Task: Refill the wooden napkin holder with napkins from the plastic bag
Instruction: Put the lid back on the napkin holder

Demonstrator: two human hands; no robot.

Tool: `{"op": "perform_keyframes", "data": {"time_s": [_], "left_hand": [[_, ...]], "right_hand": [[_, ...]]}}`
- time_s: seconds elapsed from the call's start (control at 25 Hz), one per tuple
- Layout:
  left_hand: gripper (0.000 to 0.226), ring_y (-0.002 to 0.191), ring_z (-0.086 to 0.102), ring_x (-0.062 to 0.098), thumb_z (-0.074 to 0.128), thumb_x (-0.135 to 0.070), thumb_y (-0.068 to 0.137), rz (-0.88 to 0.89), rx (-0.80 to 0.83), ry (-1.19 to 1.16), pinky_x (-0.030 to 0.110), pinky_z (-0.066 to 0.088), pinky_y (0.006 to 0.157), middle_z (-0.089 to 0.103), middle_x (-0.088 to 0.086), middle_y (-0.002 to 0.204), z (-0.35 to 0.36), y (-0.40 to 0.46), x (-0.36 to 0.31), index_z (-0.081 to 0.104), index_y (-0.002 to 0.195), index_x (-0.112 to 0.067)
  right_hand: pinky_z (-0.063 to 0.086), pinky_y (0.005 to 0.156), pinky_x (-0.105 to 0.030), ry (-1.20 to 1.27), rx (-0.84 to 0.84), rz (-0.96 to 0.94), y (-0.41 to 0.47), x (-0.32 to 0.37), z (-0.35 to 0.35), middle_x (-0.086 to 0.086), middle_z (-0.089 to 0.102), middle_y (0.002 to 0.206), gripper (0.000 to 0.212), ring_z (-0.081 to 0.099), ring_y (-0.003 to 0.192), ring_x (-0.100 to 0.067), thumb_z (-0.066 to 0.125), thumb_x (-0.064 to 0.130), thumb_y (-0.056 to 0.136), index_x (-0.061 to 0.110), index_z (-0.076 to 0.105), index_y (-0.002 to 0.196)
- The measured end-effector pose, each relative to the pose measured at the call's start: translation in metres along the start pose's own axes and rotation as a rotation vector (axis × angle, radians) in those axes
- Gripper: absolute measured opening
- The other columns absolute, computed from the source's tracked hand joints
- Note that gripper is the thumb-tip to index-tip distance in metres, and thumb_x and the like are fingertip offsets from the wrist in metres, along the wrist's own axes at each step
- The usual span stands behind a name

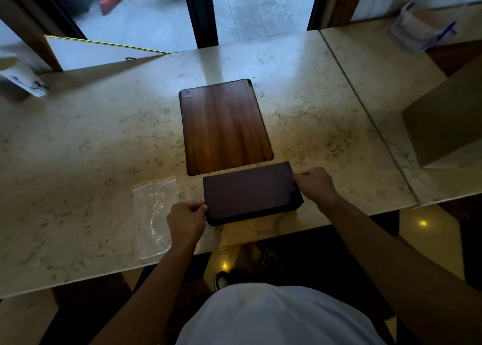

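Observation:
A stack of dark napkins lies flat near the front edge of the marble table. My left hand grips its left end and my right hand grips its right end. Just beyond the stack sits the flat wooden napkin holder, a brown rectangular board with rounded corners and nothing on it. The clear plastic bag with a red zip edge lies flat and looks empty, just left of my left hand.
A white cup with dark markings stands at the far left. A white board leans at the back left. A clear container sits at the back right, and a brown box stands on the right. A table seam runs diagonally.

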State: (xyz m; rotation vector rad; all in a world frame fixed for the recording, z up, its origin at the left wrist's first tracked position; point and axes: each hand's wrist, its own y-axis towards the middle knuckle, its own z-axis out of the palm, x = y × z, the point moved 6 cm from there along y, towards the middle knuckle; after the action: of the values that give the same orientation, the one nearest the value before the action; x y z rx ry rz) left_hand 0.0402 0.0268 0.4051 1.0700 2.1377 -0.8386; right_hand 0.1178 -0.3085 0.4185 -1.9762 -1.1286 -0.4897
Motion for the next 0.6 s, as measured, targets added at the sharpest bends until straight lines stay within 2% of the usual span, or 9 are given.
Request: {"op": "perform_keyframes", "data": {"time_s": [0.08, 0.2, 0.32, 0.48, 0.6], "left_hand": [[0.013, 0.084, 0.072, 0.012, 0.074, -0.013, 0.085, 0.004, -0.006, 0.024, 0.038, 0.059, 0.088, 0.08, 0.004, 0.096, 0.0, 0.0, -0.001, 0.08, 0.097, -0.015], [0.011, 0.075, 0.068, 0.007, 0.076, -0.012, 0.083, 0.004, -0.005, 0.094, 0.031, 0.058, 0.082, 0.08, 0.004, 0.091, 0.002, 0.004, -0.004, 0.081, 0.092, -0.015], [0.008, 0.07, 0.064, 0.005, 0.077, -0.011, 0.081, -0.013, 0.017, 0.134, 0.025, 0.053, 0.074, 0.079, 0.003, 0.085, 0.004, 0.009, -0.006, 0.081, 0.086, -0.016], [0.012, 0.079, 0.072, 0.019, 0.077, -0.009, 0.08, -0.14, 0.087, 0.077, 0.043, 0.06, 0.083, 0.076, 0.005, 0.081, 0.006, 0.014, 0.001, 0.075, 0.075, -0.02], [0.008, 0.079, 0.069, 0.024, 0.07, -0.011, 0.086, -0.258, 0.189, -0.02, 0.046, 0.06, 0.078, 0.073, 0.015, 0.088, 0.013, 0.017, 0.003, 0.07, 0.079, -0.009]], "right_hand": [[0.033, 0.05, -0.031, -0.062, 0.021, -0.019, 0.001, 0.004, 0.001, -0.001, 0.045, 0.05, 0.042, 0.043, 0.048, -0.018, 0.063, 0.027, 0.084, 0.017, 0.045, 0.047], [0.038, 0.056, -0.033, -0.134, 0.077, -0.045, 0.003, 0.005, 0.007, -0.008, 0.052, 0.059, 0.036, 0.05, 0.055, -0.023, 0.062, 0.029, 0.087, 0.012, 0.053, 0.056], [0.037, 0.055, -0.032, -0.205, 0.099, -0.081, 0.003, 0.007, 0.011, -0.009, 0.052, 0.058, 0.034, 0.052, 0.056, -0.024, 0.06, 0.029, 0.087, 0.012, 0.055, 0.058], [0.037, 0.056, -0.033, -0.162, 0.109, -0.058, 0.007, 0.004, 0.011, -0.01, 0.052, 0.061, 0.033, 0.051, 0.058, -0.024, 0.061, 0.029, 0.086, 0.012, 0.054, 0.059], [0.036, 0.057, -0.033, -0.071, 0.127, -0.012, 0.01, -0.001, 0.011, -0.008, 0.049, 0.062, 0.032, 0.048, 0.06, -0.023, 0.059, 0.03, 0.087, 0.015, 0.052, 0.06]]}}
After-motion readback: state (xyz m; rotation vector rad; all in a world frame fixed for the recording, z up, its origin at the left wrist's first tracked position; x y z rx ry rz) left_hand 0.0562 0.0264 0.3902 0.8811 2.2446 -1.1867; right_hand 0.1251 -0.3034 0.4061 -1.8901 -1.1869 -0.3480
